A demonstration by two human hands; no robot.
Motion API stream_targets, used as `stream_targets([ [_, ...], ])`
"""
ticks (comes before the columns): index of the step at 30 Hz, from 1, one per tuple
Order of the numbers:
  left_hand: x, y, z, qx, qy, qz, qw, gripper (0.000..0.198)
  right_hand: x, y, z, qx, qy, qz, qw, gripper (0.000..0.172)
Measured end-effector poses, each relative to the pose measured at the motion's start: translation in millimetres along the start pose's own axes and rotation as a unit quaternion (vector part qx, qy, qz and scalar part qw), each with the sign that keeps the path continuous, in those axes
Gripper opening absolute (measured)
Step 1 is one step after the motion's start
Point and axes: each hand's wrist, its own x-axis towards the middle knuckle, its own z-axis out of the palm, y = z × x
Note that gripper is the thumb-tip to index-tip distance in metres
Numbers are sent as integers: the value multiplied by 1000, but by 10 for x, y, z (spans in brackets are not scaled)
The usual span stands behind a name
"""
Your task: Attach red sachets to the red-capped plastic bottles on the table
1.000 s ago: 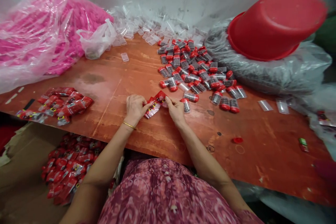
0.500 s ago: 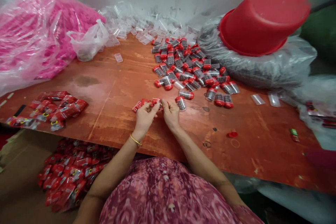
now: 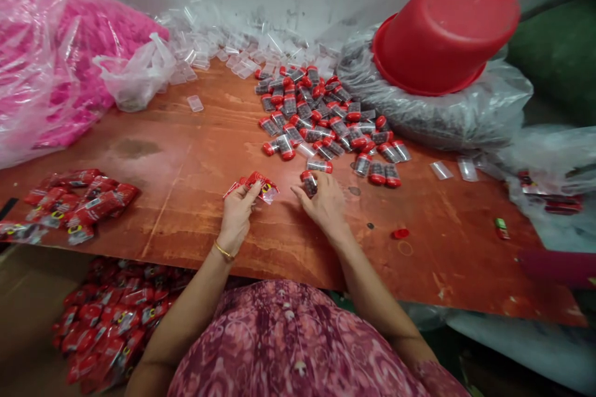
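My left hand (image 3: pixel 238 211) is closed on a red printed packet (image 3: pixel 261 186) with a clear end and a black and yellow mark. More red packet edges show beside its fingers, just above the table. My right hand (image 3: pixel 325 201) is open, thumb apart from the fingers, around a small clear container with a red cap (image 3: pixel 309 183). This container lies on the table, and the fingers partly cover it. Whether they touch it I cannot tell. Just beyond lies another such container (image 3: pixel 319 166), in front of a heap of similar red-capped containers (image 3: pixel 302 108) filled with dark pieces.
Filled red packets (image 3: pixel 100 205) lie at the table's left, with more in a box (image 3: pixel 107 322) below. Clear empty containers (image 3: pixel 242 53) are heaped at the back. An upturned red bucket (image 3: pixel 447 37) stands on a bag (image 3: pixel 419 105). A red cap (image 3: pixel 400 234) lies right.
My right hand has parted from the left and moved right to the nearest red-capped container. The left hand keeps the red packet. The view has shifted slightly right.
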Motion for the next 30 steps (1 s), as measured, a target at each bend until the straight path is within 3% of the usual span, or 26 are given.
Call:
stream_targets([
  [3,-9,4,9,-10,-24,-35,999,33,-5,122,-18,-135,-23,25,990,67],
  [8,-22,-9,-2,-29,-26,-82,996,28,-63,159,40,-151,-30,54,987,42],
  [10,-23,5,-17,-36,-21,-92,995,26,-63,193,39,-94,-33,49,994,32],
  [13,-36,41,-38,-45,-21,-101,994,27,-83,231,-33,90,-38,69,993,24],
  [16,-63,62,-50,-47,-29,-99,993,28,-174,163,-227,311,-72,123,940,27],
  [18,-83,59,-49,-46,-41,-101,993,30,-257,57,-395,395,-121,150,898,29],
  [22,-127,35,-15,-23,-84,-119,989,31,-362,-153,-600,437,-184,137,870,28],
  [26,-184,36,44,-2,-101,-118,988,31,-371,-210,-556,443,-171,146,868,26],
  [30,-213,33,90,-25,-79,-108,991,33,-405,-191,-499,456,-160,170,859,31],
])
